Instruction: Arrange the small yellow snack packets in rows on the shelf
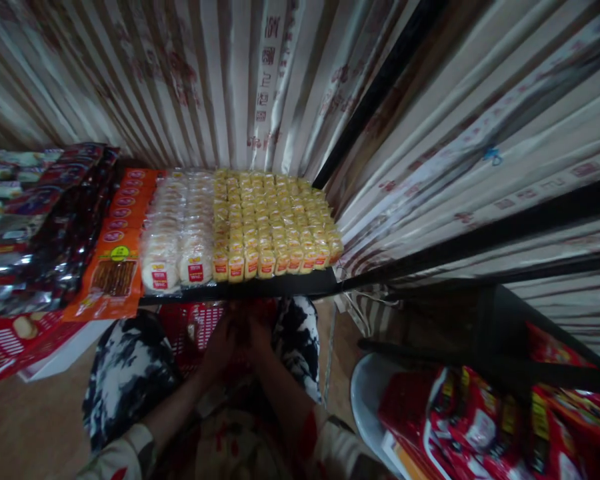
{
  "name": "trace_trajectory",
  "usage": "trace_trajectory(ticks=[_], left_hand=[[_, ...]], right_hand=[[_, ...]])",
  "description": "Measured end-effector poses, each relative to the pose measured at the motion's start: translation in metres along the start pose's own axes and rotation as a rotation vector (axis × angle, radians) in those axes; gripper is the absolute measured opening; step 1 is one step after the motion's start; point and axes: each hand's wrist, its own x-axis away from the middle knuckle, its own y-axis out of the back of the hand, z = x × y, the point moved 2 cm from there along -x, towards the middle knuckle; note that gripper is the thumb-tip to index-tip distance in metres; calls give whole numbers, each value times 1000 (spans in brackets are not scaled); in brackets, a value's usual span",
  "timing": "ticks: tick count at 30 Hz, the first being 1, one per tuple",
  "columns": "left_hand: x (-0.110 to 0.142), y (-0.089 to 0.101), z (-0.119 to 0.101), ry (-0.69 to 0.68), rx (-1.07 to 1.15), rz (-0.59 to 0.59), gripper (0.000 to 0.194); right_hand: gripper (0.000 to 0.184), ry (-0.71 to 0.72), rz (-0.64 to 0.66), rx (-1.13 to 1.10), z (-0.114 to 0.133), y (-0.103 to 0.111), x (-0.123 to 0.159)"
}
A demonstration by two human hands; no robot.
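My left hand (223, 339) and my right hand (258, 335) reach down between my knees, close together over a red plastic basket (207, 319). Shadow hides the fingers, and what they touch or hold does not show. Just above them runs the dark edge of a shelf (270, 288). Small yellow wrapped cakes (275, 227) stand on it in tight rows. To their left are two rows of round white wrapped cakes (177, 233), then orange snack packets (115, 253).
Dark shiny packets (65, 227) lie at the shelf's left end. Another red basket (10, 343) stands below them. A grey-white tub (367, 393) with red packets (480, 427) is at the lower right. A pleated curtain (220, 80) hangs behind, crossed by black bars (375, 100).
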Motion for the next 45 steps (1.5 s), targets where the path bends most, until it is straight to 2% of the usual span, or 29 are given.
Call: trace_trajectory(ticks=[4, 6, 10, 15, 20, 24, 28, 31, 36, 38, 42, 45], left_hand=[[4, 23, -3, 28, 52, -143, 34], [4, 33, -7, 69, 118, -168, 31], [6, 45, -22, 131, 260, -159, 36], [10, 53, -38, 151, 310, -88, 52], [16, 52, -49, 143, 383, 44, 59], [24, 43, -56, 208, 475, 151, 59], [26, 34, -65, 262, 578, 142, 63], [25, 29, -77, 236, 627, 103, 60], [21, 23, -94, 162, 476, 92, 52], [19, 24, -96, 91, 347, 88, 47], [12, 29, -103, -126, 58, -25, 42], [7, 30, -110, -183, 6, -28, 47]], right_hand=[[35, -99, 9, -110, 18, 2, 20], [34, -131, 12, -126, 23, 2, 29], [28, -125, 1, -84, 30, 4, 44], [27, -26, 69, 64, 47, 12, 55], [26, 89, 159, 192, 70, 17, 52], [32, 249, 158, 236, 80, 15, 47], [38, 308, 205, 207, 84, 11, 50], [33, 314, 269, 168, 85, 10, 54], [17, 432, 259, 230, 92, 15, 53], [22, 468, 263, 285, 98, 19, 50], [35, 581, 283, 460, 109, 26, 44], [39, 705, 336, 641, 116, 29, 42]])
